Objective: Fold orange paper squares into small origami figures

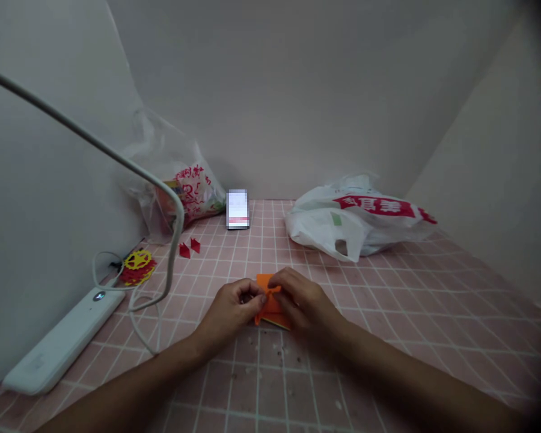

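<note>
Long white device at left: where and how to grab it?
I'd pinch the long white device across its narrow width, around mid-length, coming from above and the right. It is slim and lies lengthwise close to the left wall; thin cable loops around its far end, so keep the grip away from there.

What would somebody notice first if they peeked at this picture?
Probably the bright orange piece, low in the middle, with the left hand and right hand at it on the pink checked surface. Next might be the lit screen near the back wall, with a white bag to its right. Over on the left, a yellow-and-red pile stands out too.
</note>
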`<state>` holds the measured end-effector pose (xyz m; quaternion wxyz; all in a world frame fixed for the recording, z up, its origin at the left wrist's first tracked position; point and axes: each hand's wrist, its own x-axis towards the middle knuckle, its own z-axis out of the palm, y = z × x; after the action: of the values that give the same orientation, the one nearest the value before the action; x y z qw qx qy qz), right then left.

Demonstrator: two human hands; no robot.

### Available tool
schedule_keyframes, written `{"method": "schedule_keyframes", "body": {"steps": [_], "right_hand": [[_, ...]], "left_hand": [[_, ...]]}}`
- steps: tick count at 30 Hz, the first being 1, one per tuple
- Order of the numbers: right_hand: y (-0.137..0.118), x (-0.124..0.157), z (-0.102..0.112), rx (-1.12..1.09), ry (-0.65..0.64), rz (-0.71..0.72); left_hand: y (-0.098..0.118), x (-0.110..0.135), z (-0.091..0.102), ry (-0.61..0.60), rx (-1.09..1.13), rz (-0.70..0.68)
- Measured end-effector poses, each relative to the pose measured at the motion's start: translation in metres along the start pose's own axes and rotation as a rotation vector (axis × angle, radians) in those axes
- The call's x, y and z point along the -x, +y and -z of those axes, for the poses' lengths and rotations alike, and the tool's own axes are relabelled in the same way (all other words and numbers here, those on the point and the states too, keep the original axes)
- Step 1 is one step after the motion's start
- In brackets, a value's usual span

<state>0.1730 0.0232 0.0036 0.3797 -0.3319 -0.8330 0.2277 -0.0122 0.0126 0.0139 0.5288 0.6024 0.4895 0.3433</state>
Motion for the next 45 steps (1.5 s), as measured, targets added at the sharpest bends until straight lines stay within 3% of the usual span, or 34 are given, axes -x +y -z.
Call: {"method": "schedule_keyframes", "body": {"steps": [3, 6, 13, 19, 25, 29, 45], "right_hand": [[-0.001, -0.002, 0.002, -0.125, 0.038, -0.175], [-0.004, -0.003, 0.001, -0.308, -0.010, -0.333], [-0.008, -0.004, -0.006, -0.545, -0.006, -0.525], [-0.007, -0.001, -0.010, -0.655, -0.001, -0.564], [-0.003, 0.001, -0.014, -0.878, -0.007, -0.594], [-0.003, 0.000, -0.013, -0.953, -0.018, -0.611], [-0.009, -0.003, -0.009, -0.931, -0.032, -0.651]], "left_hand": [[-0.001, 0.000, 0.001, 0.030, -0.040, -0.026], [-0.001, 0.001, 0.000, 0.056, -0.115, -0.063], [0.002, 0.003, -0.003, 0.083, -0.296, -0.204], [0.002, 0.004, -0.002, 0.084, -0.271, -0.220], [0.000, 0.003, -0.002, 0.038, 0.024, -0.021], [-0.002, 0.003, -0.004, 0.026, 0.093, 0.026], [-0.003, 0.004, -0.004, 0.015, 0.032, -0.052]]}}
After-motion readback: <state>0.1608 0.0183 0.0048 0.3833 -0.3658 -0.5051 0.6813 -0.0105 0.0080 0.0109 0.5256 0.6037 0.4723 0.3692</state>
